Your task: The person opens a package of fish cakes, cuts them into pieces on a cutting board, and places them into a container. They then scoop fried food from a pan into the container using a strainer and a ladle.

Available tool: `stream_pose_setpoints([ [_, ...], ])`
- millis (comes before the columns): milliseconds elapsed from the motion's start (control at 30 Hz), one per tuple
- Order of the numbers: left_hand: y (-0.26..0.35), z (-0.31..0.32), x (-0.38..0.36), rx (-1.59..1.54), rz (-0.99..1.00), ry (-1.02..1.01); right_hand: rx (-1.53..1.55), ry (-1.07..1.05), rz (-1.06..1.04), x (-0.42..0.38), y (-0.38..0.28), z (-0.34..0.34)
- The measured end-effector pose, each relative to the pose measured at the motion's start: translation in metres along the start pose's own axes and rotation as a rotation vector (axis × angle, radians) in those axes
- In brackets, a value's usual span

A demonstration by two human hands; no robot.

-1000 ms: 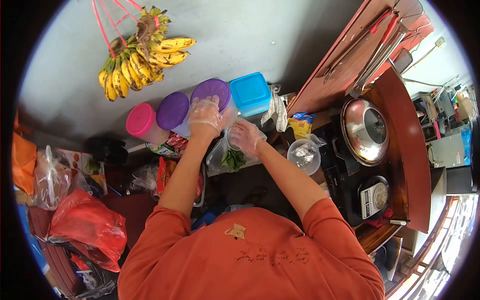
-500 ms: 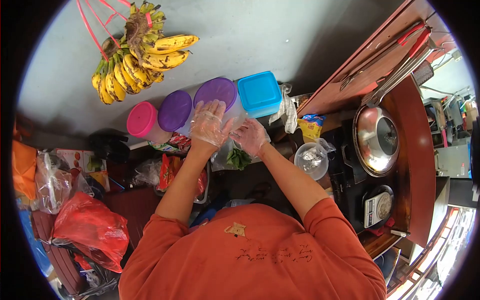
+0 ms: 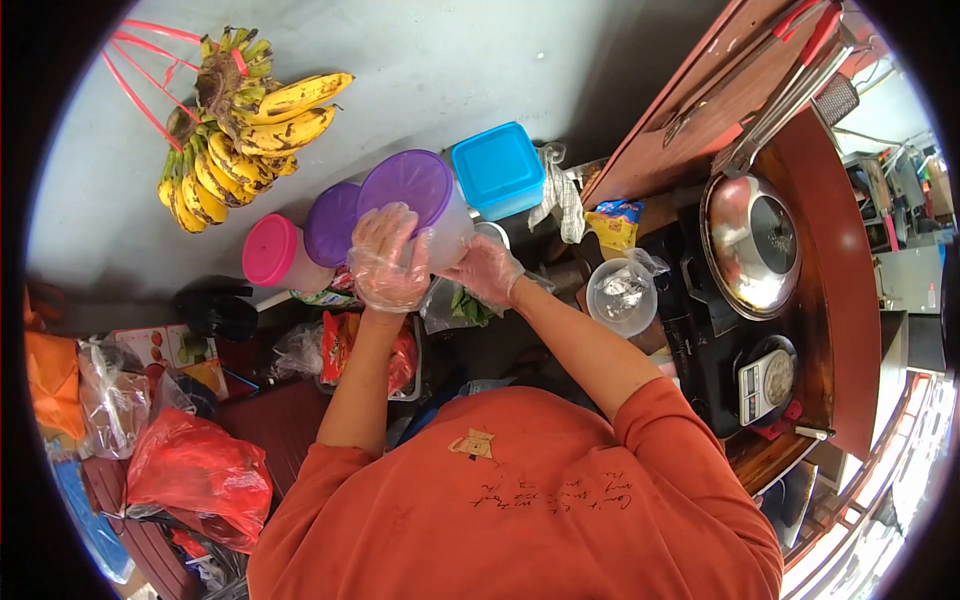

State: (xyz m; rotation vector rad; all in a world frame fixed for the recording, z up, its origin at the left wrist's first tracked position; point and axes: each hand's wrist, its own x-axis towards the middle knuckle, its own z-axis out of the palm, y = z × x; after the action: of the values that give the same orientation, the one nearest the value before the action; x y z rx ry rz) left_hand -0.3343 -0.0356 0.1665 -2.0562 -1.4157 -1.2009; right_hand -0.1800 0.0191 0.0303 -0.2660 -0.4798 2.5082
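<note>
Both my hands wear thin clear plastic gloves. My left hand (image 3: 387, 258) and my right hand (image 3: 487, 268) grip the sides of a clear tub with a purple lid (image 3: 412, 191), lifted off the shelf and tilted toward me. Just below my hands lies a clear bag of green leaves (image 3: 462, 305). A second purple-lidded tub (image 3: 331, 223) and a pink-lidded tub (image 3: 271, 251) stand to the left. A blue-lidded box (image 3: 498, 170) stands to the right.
A bunch of bananas (image 3: 232, 130) hangs from a red hanger at upper left. A clear bowl with a bag (image 3: 621, 297), a steel lid on a pot (image 3: 752, 245) and a small scale (image 3: 768, 378) sit at right. Red bags (image 3: 196, 475) lie at lower left.
My hands closed around the purple-lidded tub and pulled it off the shelf toward me; a second ago the left hand only rested on it and the right hand was by the leaf bag.
</note>
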Motion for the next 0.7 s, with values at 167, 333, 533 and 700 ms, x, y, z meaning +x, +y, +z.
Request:
stream_pose_setpoints([
  [167, 0.003, -0.023, 0.008, -0.137, -0.042, 0.124, -0.097, 0.002, -0.131, -0.022, -0.005, 0.043],
  [333, 0.015, -0.038, 0.016, -0.349, -0.086, 0.271, -0.229, -0.033, -0.316, -0.069, -0.018, 0.098],
  [533, 0.056, -0.031, 0.023, -0.582, -0.009, 0.329, -0.052, 0.013, -0.624, -0.118, -0.017, 0.095],
  [700, 0.116, -0.016, 0.051, -0.799, 0.292, 0.17, 0.213, 0.126, -0.776, -0.195, -0.045, 0.113],
])
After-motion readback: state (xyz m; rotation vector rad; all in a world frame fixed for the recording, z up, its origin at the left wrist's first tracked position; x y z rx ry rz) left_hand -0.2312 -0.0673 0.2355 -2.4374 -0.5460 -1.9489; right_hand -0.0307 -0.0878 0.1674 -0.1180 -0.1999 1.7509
